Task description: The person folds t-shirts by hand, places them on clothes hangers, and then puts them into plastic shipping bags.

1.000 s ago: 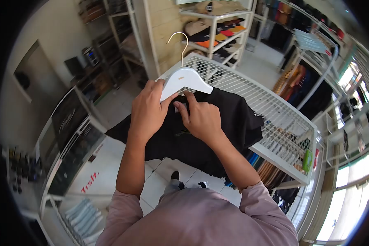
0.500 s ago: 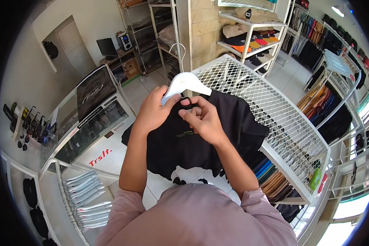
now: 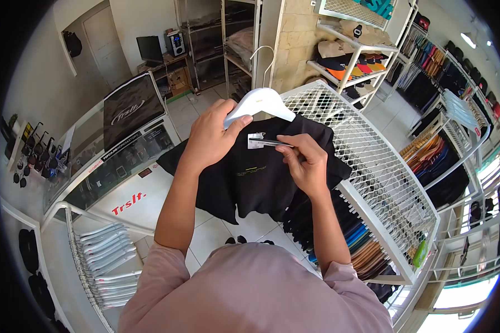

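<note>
A black shirt [image 3: 261, 188] hangs from a white hanger [image 3: 264, 100] with a metal hook, held up in front of me. My left hand [image 3: 214, 133] grips the hanger's left shoulder, thumb on its front and fingers behind. At the neck opening, my right hand [image 3: 304, 161] pinches dark tags between thumb and index finger. Beside those fingertips a white label [image 3: 255, 141] shows against the black cloth. Small yellowish print sits on the shirt below the label.
A white mesh-topped rack [image 3: 366, 161] with hanging clothes stands at the right. White hangers [image 3: 108, 250] hang on a rail at the lower left. Behind it is a glass counter [image 3: 111, 172]. Caps fill a shelf [image 3: 361, 47] at the back.
My right hand has moved right and slightly down from the collar, and the white label now shows. The view has shifted a little, while my left hand stays on the hanger.
</note>
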Demonstrator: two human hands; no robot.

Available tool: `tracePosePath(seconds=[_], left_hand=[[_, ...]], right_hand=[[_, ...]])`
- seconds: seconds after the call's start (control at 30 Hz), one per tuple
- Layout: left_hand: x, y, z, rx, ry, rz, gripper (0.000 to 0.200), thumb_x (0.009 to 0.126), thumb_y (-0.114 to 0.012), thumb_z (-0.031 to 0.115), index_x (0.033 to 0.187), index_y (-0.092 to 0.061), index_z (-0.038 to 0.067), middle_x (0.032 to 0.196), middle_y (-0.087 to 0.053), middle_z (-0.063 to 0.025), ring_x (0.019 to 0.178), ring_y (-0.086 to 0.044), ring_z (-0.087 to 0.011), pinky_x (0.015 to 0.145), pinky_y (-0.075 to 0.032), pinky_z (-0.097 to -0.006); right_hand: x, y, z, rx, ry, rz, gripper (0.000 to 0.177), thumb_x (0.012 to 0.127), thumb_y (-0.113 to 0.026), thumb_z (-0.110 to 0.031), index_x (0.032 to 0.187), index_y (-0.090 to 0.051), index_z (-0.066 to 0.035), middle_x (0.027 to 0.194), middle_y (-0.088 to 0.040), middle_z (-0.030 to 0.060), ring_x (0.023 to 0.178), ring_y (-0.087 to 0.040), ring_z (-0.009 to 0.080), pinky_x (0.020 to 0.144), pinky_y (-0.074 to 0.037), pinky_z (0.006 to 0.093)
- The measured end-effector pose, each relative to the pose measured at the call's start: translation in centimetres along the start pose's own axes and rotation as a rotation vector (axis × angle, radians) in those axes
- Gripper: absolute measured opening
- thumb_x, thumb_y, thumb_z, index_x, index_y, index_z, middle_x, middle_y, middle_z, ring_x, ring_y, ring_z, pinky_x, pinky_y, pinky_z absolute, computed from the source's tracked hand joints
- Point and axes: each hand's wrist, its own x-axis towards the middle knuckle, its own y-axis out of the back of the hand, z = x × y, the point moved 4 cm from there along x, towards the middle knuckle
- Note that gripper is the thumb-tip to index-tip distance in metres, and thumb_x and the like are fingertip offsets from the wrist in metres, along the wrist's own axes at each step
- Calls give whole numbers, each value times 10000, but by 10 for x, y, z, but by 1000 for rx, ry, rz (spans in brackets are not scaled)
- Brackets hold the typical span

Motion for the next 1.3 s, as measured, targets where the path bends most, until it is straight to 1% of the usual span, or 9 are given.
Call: tracePosePath(seconds=[0.1,0.37,0.5,0.6,0.77,0.9,1.0,1.2,1.3], left_hand=[[3,9,0,24,-65,-3,365,1001,-773,309,1012,-640,-30,904,-606,-166,847,-586,-339,758,-476,-417],[1,8,3,12,-193,-47,338,985,-788,280,1055,-679,-32,917,-627,-157,848,-591,-334,771,-471,-409],[1,11,-5,-37,-137,-70,408,996,-756,373,980,-642,-18,915,-640,-160,913,-603,-387,810,-479,-478],[3,14,-11,-88,-163,-117,401,982,-783,357,976,-660,-25,906,-644,-160,900,-605,-373,799,-481,-457],[17,10,16,-252,-218,-254,289,963,-824,232,1023,-707,-25,894,-642,-72,853,-586,-185,802,-465,-338],[38,-25,52,-387,-277,-422,318,950,-849,218,1097,-685,-11,912,-688,-64,864,-627,-141,825,-493,-303],[37,-71,102,-561,-368,-550,421,935,-879,224,1212,-643,13,953,-733,-58,896,-657,-108,848,-525,-298],[14,-199,194,-636,-447,-796,394,961,-854,298,1119,-643,5,902,-757,-138,835,-719,-178,791,-563,-342],[-11,-250,236,-697,-548,-834,382,970,-838,296,1108,-645,-4,899,-766,-155,834,-746,-211,778,-565,-348]], right_hand=[[16,-8,-9,-282,277,10,216,906,-842,-81,1119,-806,-98,943,-733,53,674,-707,201,589,-558,344],[14,-69,9,-684,212,-174,106,950,-774,-174,1037,-757,-117,866,-678,57,657,-705,306,571,-570,428],[10,-46,-29,-519,157,-46,241,915,-828,-237,1115,-786,-111,928,-726,70,693,-736,293,603,-585,387],[-3,-10,-33,-556,279,319,262,831,-910,-159,1070,-819,-102,966,-733,80,787,-715,248,658,-575,379],[-21,60,-32,-817,143,210,553,837,-904,-319,1300,-721,-79,1038,-723,107,906,-668,310,900,-486,421],[-51,114,-36,-794,-29,274,334,838,-900,-286,1073,-776,-84,892,-756,109,778,-734,325,668,-555,397],[-83,152,-53,-835,-143,345,318,829,-909,-272,1051,-780,-84,900,-764,107,783,-737,330,688,-565,391],[-180,232,-70,-868,-359,522,267,862,-887,-203,1065,-797,-55,913,-778,126,823,-763,286,750,-577,371],[-241,284,-64,-556,-575,729,325,911,-844,-313,1077,-807,-36,954,-778,162,900,-755,294,854,-559,357]])
